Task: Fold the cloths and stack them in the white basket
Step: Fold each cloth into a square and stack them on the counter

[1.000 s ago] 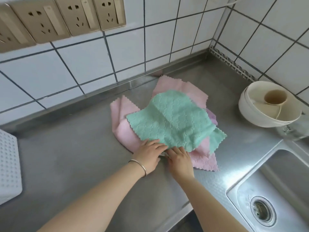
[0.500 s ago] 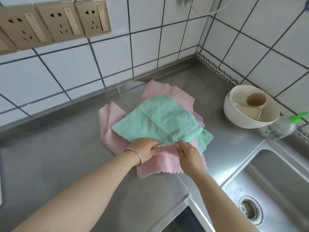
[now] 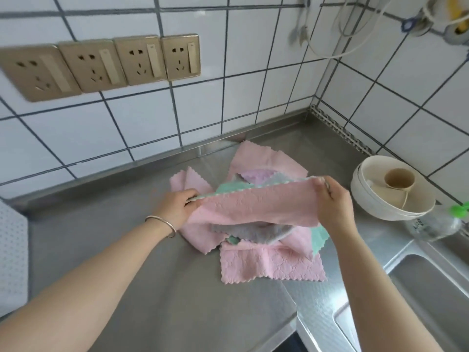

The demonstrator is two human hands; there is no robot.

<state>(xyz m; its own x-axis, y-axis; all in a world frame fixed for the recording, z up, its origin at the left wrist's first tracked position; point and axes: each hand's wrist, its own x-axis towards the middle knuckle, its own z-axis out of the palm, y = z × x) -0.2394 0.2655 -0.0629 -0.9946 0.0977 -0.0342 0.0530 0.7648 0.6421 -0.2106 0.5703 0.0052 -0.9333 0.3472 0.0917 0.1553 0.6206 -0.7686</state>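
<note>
1. Cloths (image 3: pixel 269 260) were seen heaped near the back of a steel counter (image 3: pixel 142 275); pink, grey, green and lilac pieces lay overlapping.
2. One pink cloth (image 3: pixel 258 209) was held stretched above the heap, with a green scalloped edge showing along its top, so two layers may have been taken together; this could not be settled.
3. Its left corner was pinched by the curled fingers of the left hand (image 3: pixel 177 207), and its right corner was pinched in the same way by the right hand (image 3: pixel 330 199).
4. The step was judged to be the lifting and squaring of a cloth before a fold.
5. To do it well, the top edge would be kept taut and level, any clinging second cloth would be shaken free, and the corners would be matched before the crease was pressed.
6. The white basket (image 3: pixel 11 250) was glimpsed only at the far left edge, well apart from the heap.
7. The counter was bordered by white tiled walls bearing a row of sockets (image 3: pixel 101 64); stacked bowls (image 3: pixel 390 196) holding a cup (image 3: pixel 399 177), a plastic bottle (image 3: pixel 436 224) and a sink (image 3: pixel 431 301) were seen to the right.
</note>
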